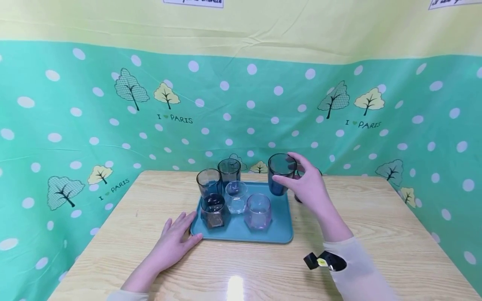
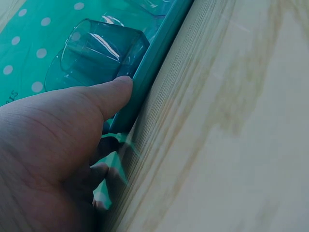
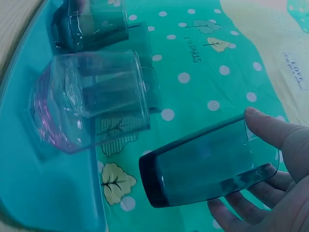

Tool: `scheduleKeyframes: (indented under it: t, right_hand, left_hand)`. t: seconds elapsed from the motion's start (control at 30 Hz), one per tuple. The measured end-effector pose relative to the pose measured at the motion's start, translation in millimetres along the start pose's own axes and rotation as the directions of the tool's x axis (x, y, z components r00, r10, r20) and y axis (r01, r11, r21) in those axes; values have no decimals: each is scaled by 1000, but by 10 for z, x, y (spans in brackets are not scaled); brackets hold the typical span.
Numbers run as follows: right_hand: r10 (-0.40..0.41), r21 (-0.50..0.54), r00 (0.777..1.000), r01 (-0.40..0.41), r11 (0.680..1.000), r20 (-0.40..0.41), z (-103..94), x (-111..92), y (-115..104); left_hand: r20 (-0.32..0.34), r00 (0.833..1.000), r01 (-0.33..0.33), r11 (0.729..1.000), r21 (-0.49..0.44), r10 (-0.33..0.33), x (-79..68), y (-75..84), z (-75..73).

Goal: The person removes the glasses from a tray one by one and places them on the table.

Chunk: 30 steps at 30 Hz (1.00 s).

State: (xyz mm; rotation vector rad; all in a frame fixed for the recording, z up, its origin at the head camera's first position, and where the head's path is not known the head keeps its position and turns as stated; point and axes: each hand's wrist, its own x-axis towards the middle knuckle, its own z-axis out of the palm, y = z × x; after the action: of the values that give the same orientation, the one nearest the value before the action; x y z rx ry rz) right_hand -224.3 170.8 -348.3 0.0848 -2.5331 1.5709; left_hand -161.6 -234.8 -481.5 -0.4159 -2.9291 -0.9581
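My right hand (image 1: 310,186) holds a tall, dark blue-tinted drinking glass (image 1: 276,179) near its rim, thumb on one side and fingers on the other. In the head view the glass overlaps the back right corner of the blue tray (image 1: 233,235). At the tray's front left corner rests my left hand (image 1: 171,242), its thumb (image 2: 118,94) against the rim. On the tray stand a dark short glass (image 1: 214,213), a clear glass (image 1: 236,200) and a pinkish faceted glass (image 1: 258,215). Two tall tinted glasses (image 1: 208,182) are at the back left.
Another dark glass (image 1: 298,200) stands just right of the tray, mostly hidden behind my right hand. The wooden table (image 1: 361,209) extends around the tray. A green dotted cloth (image 1: 248,113) hangs behind the table and along its sides.
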Motion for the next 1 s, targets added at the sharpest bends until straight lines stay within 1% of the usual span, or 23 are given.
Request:
scheduleKeyframes:
  t: [0.1, 0.23, 0.47, 0.63, 0.77, 1.0]
  right_hand:
    - [7, -13, 1000, -7, 1000, 0, -105, -50, 25]
    - [19, -18, 1000, -19, 1000, 21, -249, -127, 60]
    - [17, -38, 999, -16, 999, 35, -462, -223, 127]
    - [59, -37, 996, -57, 998, 59, -593, -265, 210]
    - [90, -81, 993, -84, 993, 70, -697, -290, 263]
    - [102, -148, 993, -91, 985, 65, -860, -306, 319]
  left_hand:
    - [0, 1000, -2, 1000, 4, 2, 7, -1, 3]
    - [1, 1000, -6, 1000, 5, 6, 19, -5, 7]
    - [-18, 1000, -23, 1000, 6, 23, 23, -25, 10]
    - [-16, 1000, -22, 1000, 1, 22, 17, -17, 6]
    - [-13, 1000, -18, 1000, 0, 18, 14, -7, 6]
    - [-14, 1000, -19, 1000, 4, 19, 10, -23, 17]
